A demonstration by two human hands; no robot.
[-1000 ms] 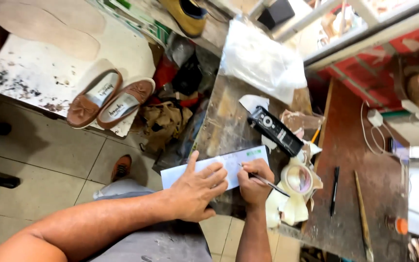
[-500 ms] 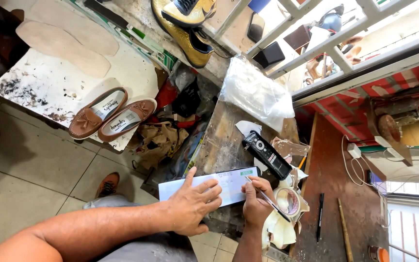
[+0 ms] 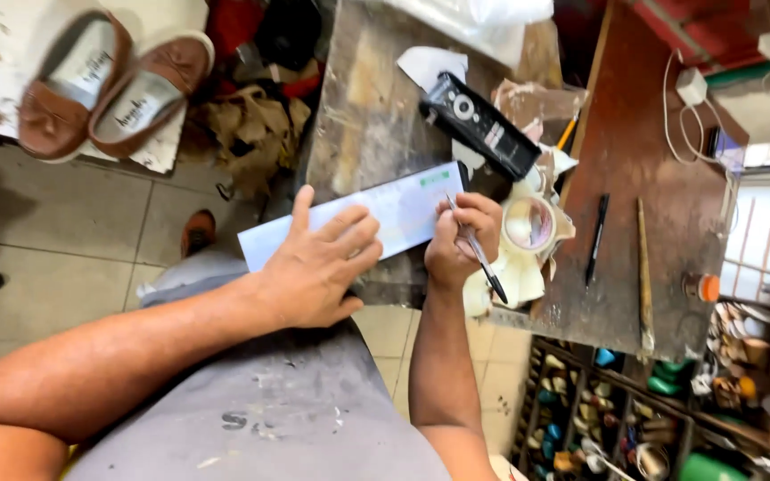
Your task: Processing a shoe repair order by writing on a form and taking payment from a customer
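A long white paper slip [image 3: 403, 209] lies on a worn wooden bench top [image 3: 376, 98]. My left hand [image 3: 314, 263] presses flat on the slip's left half, fingers spread. My right hand [image 3: 461, 240] is closed around a dark pen [image 3: 479, 254] at the slip's right end, the pen's free end sticking out toward me. A black remote-shaped device [image 3: 479, 125] lies just beyond my right hand. A roll of clear tape [image 3: 529, 223] sits on white scraps right of that hand.
A red-brown board [image 3: 643, 151] to the right carries a black pen [image 3: 596, 239] and a thin wooden stick [image 3: 644, 267]. A pair of brown shoes [image 3: 109, 85] rests on a white board at upper left. Small compartments of bits [image 3: 670, 410] fill the lower right.
The view has moved closer and tipped down onto the bench. My hands stay on the slip, the right one still holding the pen at its right end.
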